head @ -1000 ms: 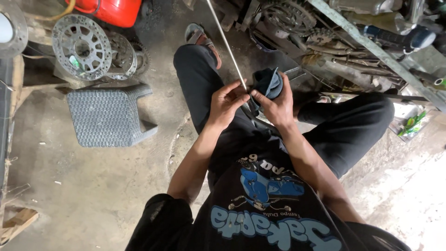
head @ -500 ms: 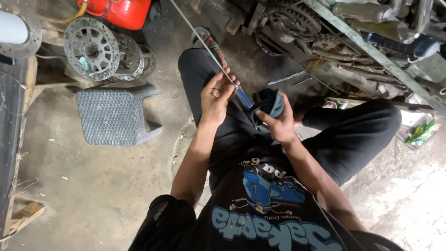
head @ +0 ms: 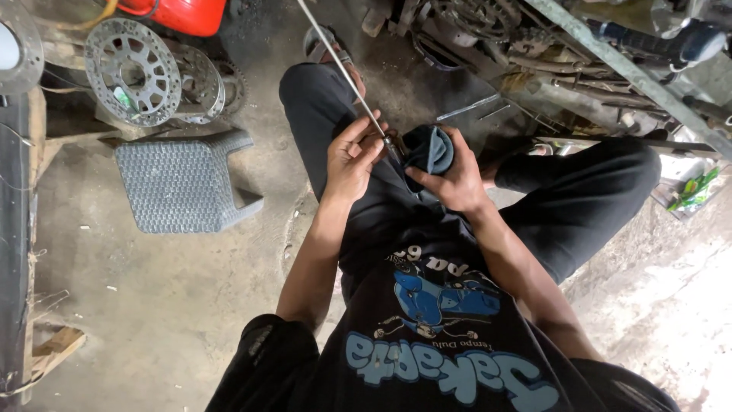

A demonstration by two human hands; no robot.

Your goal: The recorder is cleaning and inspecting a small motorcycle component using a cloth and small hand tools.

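The thin metal rod (head: pixel 343 69), long axis toward 11 o'clock, is pinched by the left hand (head: pixel 351 156); its near end is held in a dark cloth (head: pixel 428 149) clamped by the right hand (head: pixel 454 183).

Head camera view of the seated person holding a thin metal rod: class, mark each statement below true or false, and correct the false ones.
1. The left hand grips the thin metal rod. True.
2. The right hand holds a bright yellow sponge. False: it holds a dark blue-grey cloth.
3. A grey woven plastic stool lies on the concrete floor, to the left of the legs in the picture. True.
4. The red container stands beside the person's right knee. False: it sits at the picture's top edge, near the round metal brake discs.
5. The person wears white trousers. False: they are black.
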